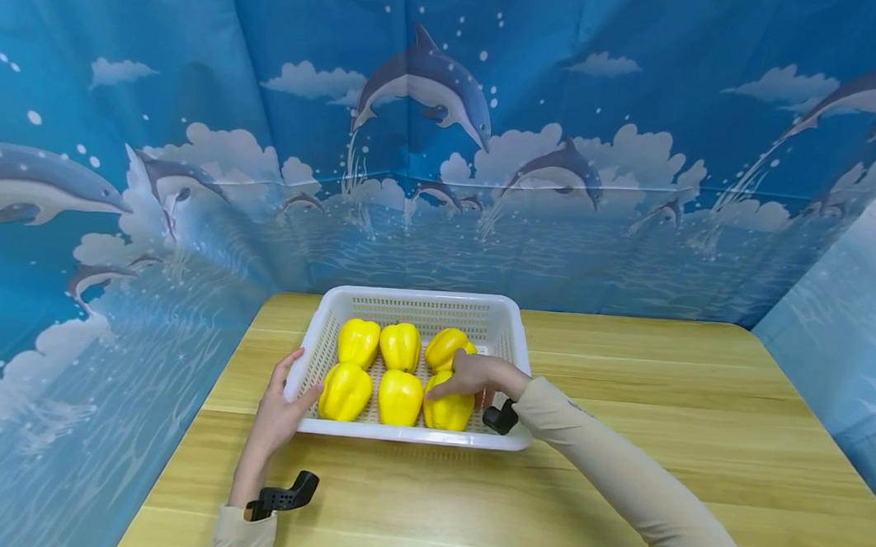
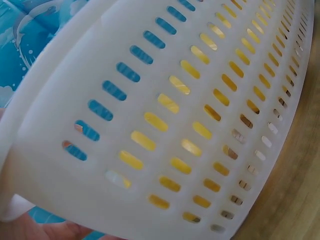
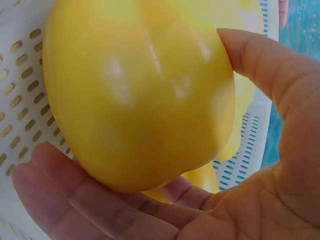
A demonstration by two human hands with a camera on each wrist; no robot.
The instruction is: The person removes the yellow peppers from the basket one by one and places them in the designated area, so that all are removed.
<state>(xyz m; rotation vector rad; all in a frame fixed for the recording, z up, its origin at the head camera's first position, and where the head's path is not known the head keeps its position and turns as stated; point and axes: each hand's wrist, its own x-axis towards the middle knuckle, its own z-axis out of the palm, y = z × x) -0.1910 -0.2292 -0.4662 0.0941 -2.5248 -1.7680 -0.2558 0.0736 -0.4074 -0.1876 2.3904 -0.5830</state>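
Several yellow bell peppers stand in two rows inside a white plastic basket (image 1: pixel 415 435). At the basket's left end, my left hand (image 1: pixel 279 414) grips the rim, thumb inside and fingers outside. The left wrist view is mostly filled by the slotted basket wall (image 2: pixel 165 130), with part of the fingers at the bottom. My right hand (image 1: pixel 477 375) reaches in from the right and holds the front right bell pepper (image 1: pixel 449 410). In the right wrist view, the thumb lies on one side of this bell pepper (image 3: pixel 140 100) and the fingers curl along the other.
The basket rests on a wooden table (image 1: pixel 661 417) near its back edge. Behind and beside the table hangs a blue curtain (image 1: pixel 425 240) printed with dolphins. Black wrist cameras sit on both wrists, the right camera (image 1: pixel 501 417) overlapping the basket's right end.
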